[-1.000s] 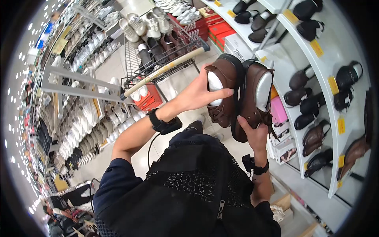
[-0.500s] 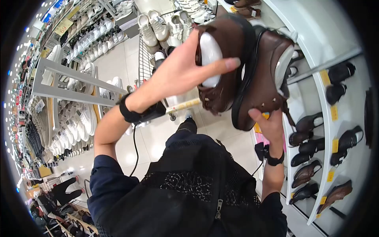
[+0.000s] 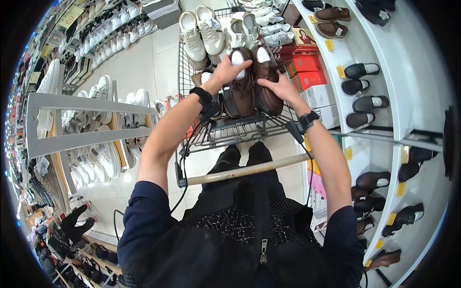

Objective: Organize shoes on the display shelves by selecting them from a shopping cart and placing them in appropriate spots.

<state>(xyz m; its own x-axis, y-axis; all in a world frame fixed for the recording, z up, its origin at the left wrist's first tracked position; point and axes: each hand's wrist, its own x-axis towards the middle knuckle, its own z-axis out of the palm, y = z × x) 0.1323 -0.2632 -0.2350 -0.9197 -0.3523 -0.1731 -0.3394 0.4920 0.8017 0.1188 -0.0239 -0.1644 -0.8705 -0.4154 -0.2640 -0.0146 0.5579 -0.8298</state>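
Two brown leather shoes stand side by side in a wire shopping cart (image 3: 225, 139), toes toward me. My left hand (image 3: 229, 72) is closed on the left brown shoe (image 3: 244, 98), its thumb across the opening by the white insole. Against the side of the right brown shoe (image 3: 270, 98) my right hand (image 3: 283, 89) is closed, with the thumb on its upper. Beige and white sneakers (image 3: 209, 33) stand behind them in the cart. More dark shoes sit left of the brown pair, partly hidden by my left hand.
The cart's handle (image 3: 249, 172) crosses in front of my body. Shelves with dark shoes (image 3: 367, 103) line the right side. Red and green shoe boxes (image 3: 307, 72) are stacked beyond the cart. On the left stands a grey rack frame (image 3: 91, 103) with white shoes.
Both hands have moved forward and down from close in front of me, carrying the brown shoes into the cart. More of the cart is now in view.
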